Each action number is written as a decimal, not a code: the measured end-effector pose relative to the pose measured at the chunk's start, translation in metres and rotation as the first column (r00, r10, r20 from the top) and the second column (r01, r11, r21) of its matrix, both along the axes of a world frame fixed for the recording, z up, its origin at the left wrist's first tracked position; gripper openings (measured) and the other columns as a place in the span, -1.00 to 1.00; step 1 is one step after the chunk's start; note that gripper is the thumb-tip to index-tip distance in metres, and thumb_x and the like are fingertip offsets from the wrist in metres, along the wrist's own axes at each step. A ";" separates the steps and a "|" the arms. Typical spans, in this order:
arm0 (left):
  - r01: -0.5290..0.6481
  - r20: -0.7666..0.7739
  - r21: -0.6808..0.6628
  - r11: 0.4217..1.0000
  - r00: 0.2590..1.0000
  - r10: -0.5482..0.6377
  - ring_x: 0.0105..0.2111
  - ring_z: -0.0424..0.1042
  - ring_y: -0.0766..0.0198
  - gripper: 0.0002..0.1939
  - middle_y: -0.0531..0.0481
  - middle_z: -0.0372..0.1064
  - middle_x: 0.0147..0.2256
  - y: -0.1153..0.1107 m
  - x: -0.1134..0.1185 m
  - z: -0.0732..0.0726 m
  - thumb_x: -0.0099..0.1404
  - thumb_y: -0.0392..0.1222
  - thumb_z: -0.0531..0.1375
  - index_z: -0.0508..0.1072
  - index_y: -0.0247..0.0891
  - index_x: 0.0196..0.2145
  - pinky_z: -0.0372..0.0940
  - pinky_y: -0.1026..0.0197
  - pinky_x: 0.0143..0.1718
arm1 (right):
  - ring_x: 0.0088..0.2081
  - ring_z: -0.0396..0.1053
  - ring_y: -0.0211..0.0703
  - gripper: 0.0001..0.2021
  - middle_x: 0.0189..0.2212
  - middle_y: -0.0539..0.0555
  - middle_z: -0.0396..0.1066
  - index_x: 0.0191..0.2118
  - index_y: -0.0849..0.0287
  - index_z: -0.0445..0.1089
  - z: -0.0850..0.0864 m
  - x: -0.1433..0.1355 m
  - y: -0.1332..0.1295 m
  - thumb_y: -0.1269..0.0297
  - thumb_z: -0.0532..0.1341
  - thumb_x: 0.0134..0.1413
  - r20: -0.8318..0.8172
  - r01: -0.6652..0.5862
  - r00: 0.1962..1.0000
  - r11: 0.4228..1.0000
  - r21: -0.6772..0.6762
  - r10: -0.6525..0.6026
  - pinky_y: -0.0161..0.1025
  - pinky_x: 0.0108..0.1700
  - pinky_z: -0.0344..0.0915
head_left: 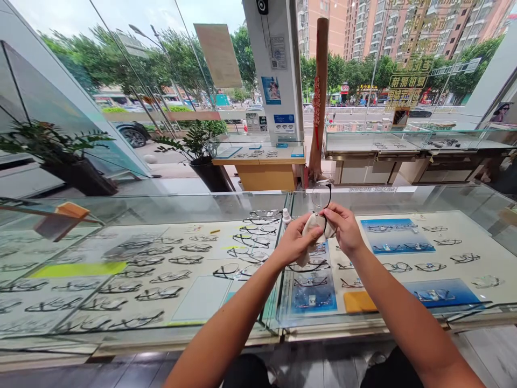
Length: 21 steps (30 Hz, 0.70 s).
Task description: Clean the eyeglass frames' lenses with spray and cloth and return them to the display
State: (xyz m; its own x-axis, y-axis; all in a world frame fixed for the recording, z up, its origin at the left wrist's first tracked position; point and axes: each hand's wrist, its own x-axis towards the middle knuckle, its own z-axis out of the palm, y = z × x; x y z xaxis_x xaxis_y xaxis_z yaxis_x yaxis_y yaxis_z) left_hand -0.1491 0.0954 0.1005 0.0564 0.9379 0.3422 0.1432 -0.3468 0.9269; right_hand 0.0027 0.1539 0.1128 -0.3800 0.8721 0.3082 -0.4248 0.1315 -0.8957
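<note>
Above the glass counter I hold a pair of eyeglasses (322, 196) turned on end, one round lens sticking up over my hands. My left hand (298, 237) is closed on a pale cloth (304, 254), which is folded about the lower lens and hangs below the fingers. The fingers of my right hand (344, 225) pinch the frame near its middle, against the cloth's right edge. Part of the lower lens is hidden by cloth and fingers. Just left of the hands stands a small white bottle (286, 216).
Many eyeglasses (160, 292) lie in rows in the glass display case (194, 202). Blue display mats (398, 235) and a yellow-orange block (359, 302) are on the right. A wooden post (321, 97), potted plants (208, 170) and more showcases (371, 141) stand beyond, before the windows.
</note>
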 end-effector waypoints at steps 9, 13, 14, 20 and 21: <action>-0.089 0.025 -0.011 0.996 0.996 0.089 -0.48 0.20 0.35 -0.39 0.11 0.28 -0.48 0.001 0.000 -0.004 0.17 0.40 0.36 0.48 -0.28 -0.26 0.16 0.29 -0.43 | -0.33 0.32 -0.19 -0.64 -0.39 0.00 0.46 -0.44 0.09 0.52 -0.005 -0.001 -0.001 -0.08 0.52 -0.08 0.015 -0.043 0.999 0.999 0.015 0.042 -0.22 -0.22 0.32; -0.124 0.043 0.010 0.992 0.991 0.123 -0.48 0.18 0.36 -0.35 0.11 0.27 -0.48 0.002 0.001 -0.005 0.16 0.45 0.35 0.48 -0.29 -0.31 0.14 0.29 -0.43 | -0.31 0.35 -0.19 -0.62 -0.39 0.00 0.47 -0.46 0.10 0.49 -0.005 0.000 -0.002 -0.08 0.54 -0.10 0.002 -0.075 0.997 0.997 0.023 0.075 -0.22 -0.18 0.36; -0.121 0.048 0.011 0.993 0.992 0.121 -0.49 0.17 0.36 -0.34 0.11 0.26 -0.49 0.002 0.001 -0.005 0.16 0.46 0.34 0.47 -0.28 -0.32 0.13 0.29 -0.44 | -0.31 0.36 -0.19 -0.62 -0.39 0.00 0.47 -0.46 0.10 0.49 -0.004 0.000 -0.003 -0.08 0.54 -0.10 -0.001 -0.077 0.997 0.997 0.027 0.077 -0.22 -0.18 0.36; -0.022 0.028 0.011 1.000 0.999 0.022 -0.47 0.16 0.35 -0.34 0.10 0.25 -0.47 0.001 -0.001 0.001 0.23 0.48 0.29 0.46 -0.28 -0.32 0.15 0.28 -0.41 | -0.34 0.33 -0.20 -0.64 -0.40 -0.01 0.45 -0.44 0.09 0.52 -0.002 0.000 -0.003 -0.09 0.53 -0.08 0.005 -0.054 0.999 0.999 0.004 0.054 -0.23 -0.23 0.32; -0.015 0.017 0.015 1.000 1.000 0.015 -0.45 0.19 0.34 -0.34 0.08 0.28 -0.46 0.001 -0.002 0.001 0.23 0.47 0.29 0.47 -0.29 -0.32 0.16 0.27 -0.39 | -0.34 0.33 -0.20 -0.64 -0.40 0.00 0.46 -0.43 0.09 0.53 -0.002 0.000 -0.002 -0.08 0.53 -0.08 0.002 -0.053 0.999 0.999 -0.007 0.053 -0.23 -0.24 0.31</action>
